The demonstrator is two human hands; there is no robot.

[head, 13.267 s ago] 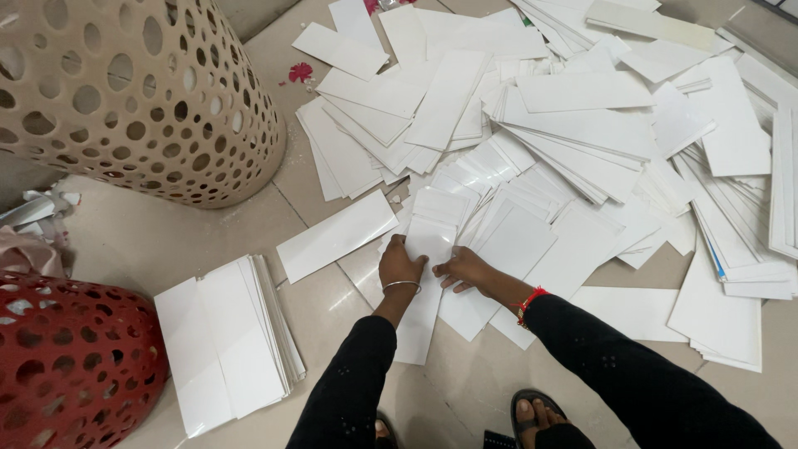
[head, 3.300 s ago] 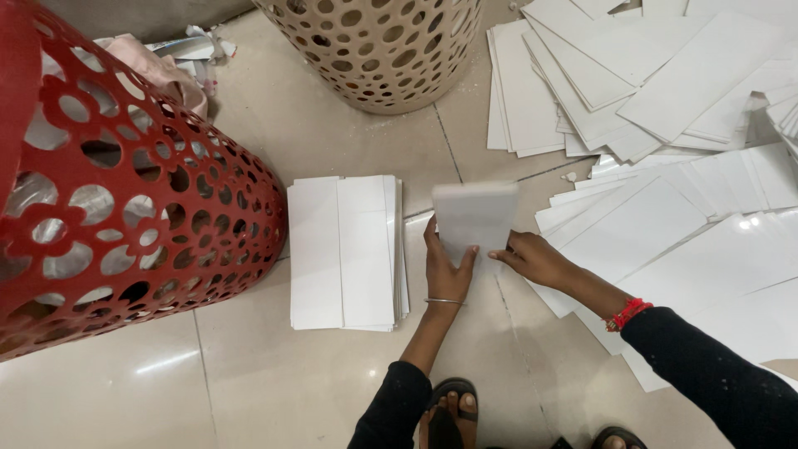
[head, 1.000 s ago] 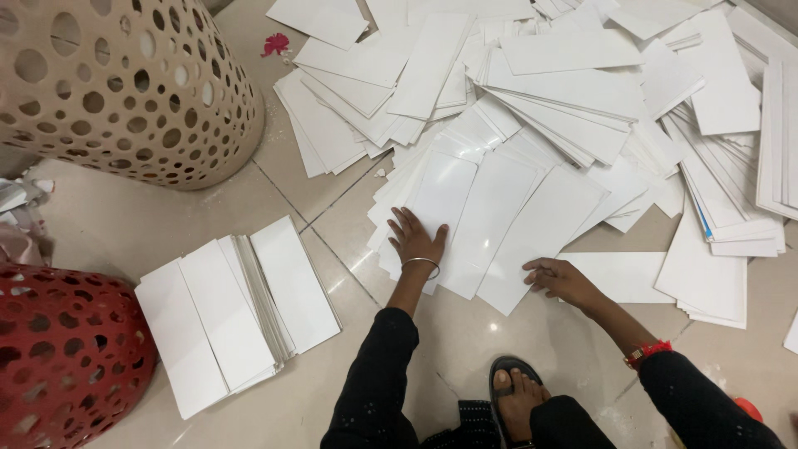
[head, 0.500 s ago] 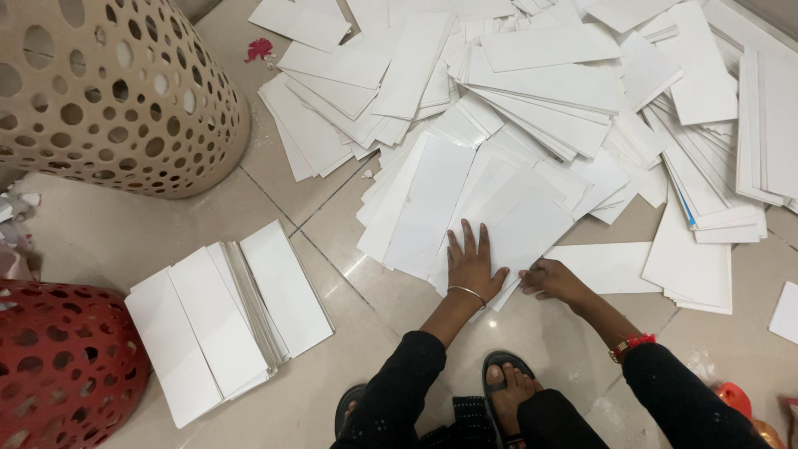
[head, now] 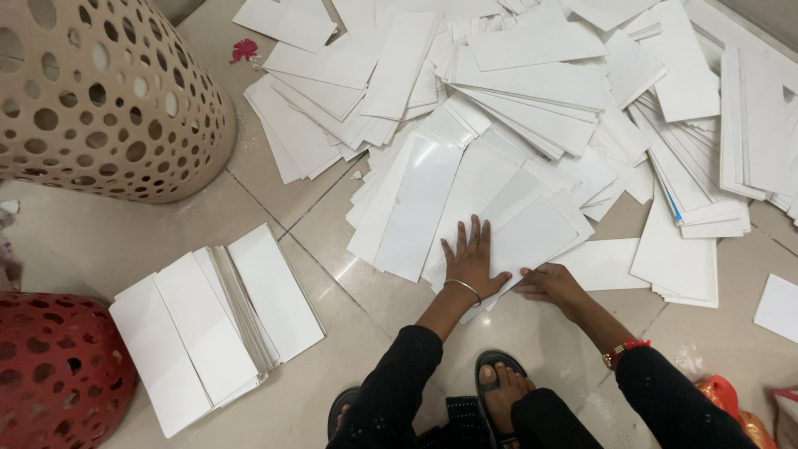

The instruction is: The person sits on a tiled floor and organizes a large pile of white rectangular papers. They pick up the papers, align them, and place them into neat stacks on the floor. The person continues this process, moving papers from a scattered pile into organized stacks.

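The left hand (head: 472,264) lies flat with fingers spread on a white card (head: 524,241) at the near edge of the big pile (head: 532,108) on the floor (head: 108,237). The right hand (head: 550,282) pinches that card's near edge. The card looks thin, light, stiff and slippery, best taken by an edge. Half a second ago both hands were almost the same, only a little lower.

Glaring brightly off the glossy white cards (head: 420,195) near center; casting soft shadows; bending slightly at edges, blurring toward 8 o'clock.
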